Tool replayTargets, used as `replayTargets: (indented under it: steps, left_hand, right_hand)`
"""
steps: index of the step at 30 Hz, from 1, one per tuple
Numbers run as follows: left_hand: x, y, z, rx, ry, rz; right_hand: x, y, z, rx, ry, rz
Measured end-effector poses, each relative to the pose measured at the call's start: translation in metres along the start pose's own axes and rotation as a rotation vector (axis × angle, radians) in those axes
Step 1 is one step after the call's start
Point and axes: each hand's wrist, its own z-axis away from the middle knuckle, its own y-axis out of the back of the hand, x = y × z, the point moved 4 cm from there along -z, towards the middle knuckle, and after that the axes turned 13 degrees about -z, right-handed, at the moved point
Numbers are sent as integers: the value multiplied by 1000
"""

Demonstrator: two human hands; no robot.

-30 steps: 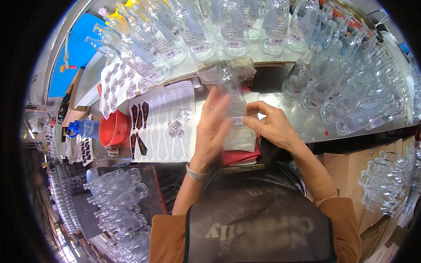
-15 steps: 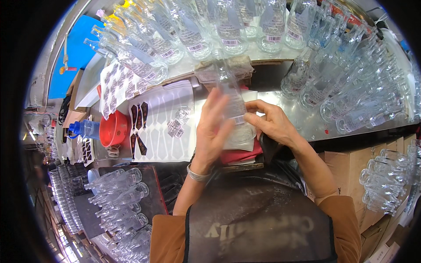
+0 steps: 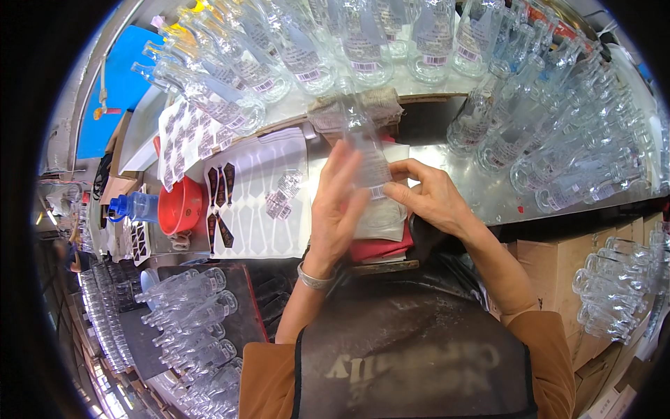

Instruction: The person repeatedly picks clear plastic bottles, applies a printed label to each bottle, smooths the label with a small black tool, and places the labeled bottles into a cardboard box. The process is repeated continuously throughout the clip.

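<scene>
A clear glass bottle (image 3: 373,164) lies tilted in front of me, its neck pointing away over a folded cloth pad (image 3: 356,115). Small print and a barcode show on its side. Thumb and forefinger of my right hand (image 3: 433,197) grip its right side near the barcode. My left hand (image 3: 338,206) is at the bottle's left side, its fingers smeared by motion. Left of it, a white sheet (image 3: 255,230) carries dark tie-shaped decals (image 3: 223,185) and loose text decals (image 3: 285,195). Beneath the bottle are light cloths and a red cloth (image 3: 380,249).
Printed bottles (image 3: 366,52) stand in a curved row at the back, with many more (image 3: 558,133) at the right. A red bowl (image 3: 181,204) and a blue-capped jug (image 3: 136,207) sit left. More bottles (image 3: 192,300) lie lower left; cardboard boxes (image 3: 551,269) stand lower right.
My right thumb and fingers have shifted slightly left along the bottle. My left hand stays beside it, still blurred. The bottle keeps nearly the same place.
</scene>
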Motion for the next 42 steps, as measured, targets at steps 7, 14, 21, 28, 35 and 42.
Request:
replayTargets:
  steps: [7,14,21,28,35,42]
  left_hand:
    - [0,-1,0,10,-26,-11]
    - [2,-1,0,64,23,26]
    - [-2,-1,-1,-2,-35,-7]
    - [-1,0,0,5,-16,-12]
    - [3,-1,-1,88,-5,-2]
    - [3,-1,-1,84,11,-12]
  right_hand:
    - [-1,-1,0,11,10,9]
    - [1,0,1,7,10,9]
    - [2,2,0,10,-22,-3]
    - [37,34,-5,214,-146,-539]
    - [49,48,5,351,-51,-718]
    - [-65,21,-24,-37,426,160]
